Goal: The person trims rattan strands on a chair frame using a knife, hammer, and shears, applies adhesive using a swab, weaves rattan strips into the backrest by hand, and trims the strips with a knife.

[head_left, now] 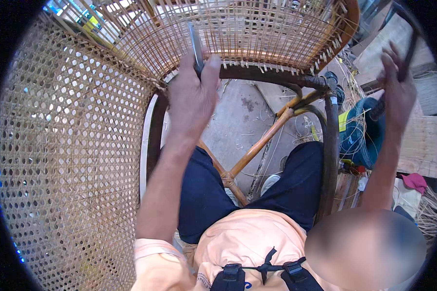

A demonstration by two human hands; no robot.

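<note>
In front of me stands a chair frame with a curved woven cane panel [257,34], short strand ends sticking out along its lower edge. My left hand [192,94] is closed around a narrow metal tool like a chisel [195,43], held upright at that edge; its lower end is hidden by the hand. Raised at the far right, my right hand [398,94] grips a dark hammer [411,53] by its handle. The hammer is well apart from the metal tool. A dark frame rail [262,73] runs just under the woven edge.
A large cane mesh panel [73,160] fills the left side. Crossed rattan braces [260,143] lie between my legs. A dark green bucket [371,138] with loose cane strands stands to the right, near wooden boards [420,148] and a pink cloth [414,183].
</note>
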